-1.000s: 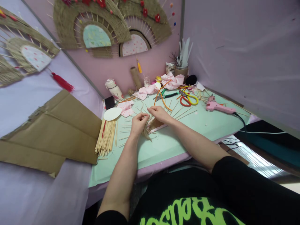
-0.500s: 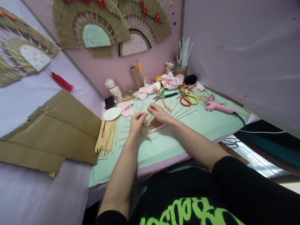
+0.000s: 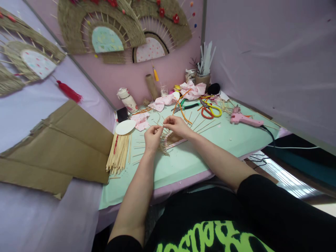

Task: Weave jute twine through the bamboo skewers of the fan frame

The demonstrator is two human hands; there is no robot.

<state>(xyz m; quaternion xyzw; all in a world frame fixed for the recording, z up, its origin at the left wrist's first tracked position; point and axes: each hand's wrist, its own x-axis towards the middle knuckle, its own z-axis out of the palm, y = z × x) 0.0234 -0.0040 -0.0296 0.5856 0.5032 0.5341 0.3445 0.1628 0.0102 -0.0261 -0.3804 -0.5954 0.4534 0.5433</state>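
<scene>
stick bundle [image 3: 118, 154] left of fan [image 3: 173, 139]

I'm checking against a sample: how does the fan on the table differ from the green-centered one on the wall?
Pose: the table fan lies on the tabletop; the wall fan hangs on the wall.
Outer part: the table fan's is open and spiky; the wall fan's has a wide brown band.
Center: the table fan's is brown where it shows; the wall fan's is pale green.
Both spread from a straight-edged center.
</scene>
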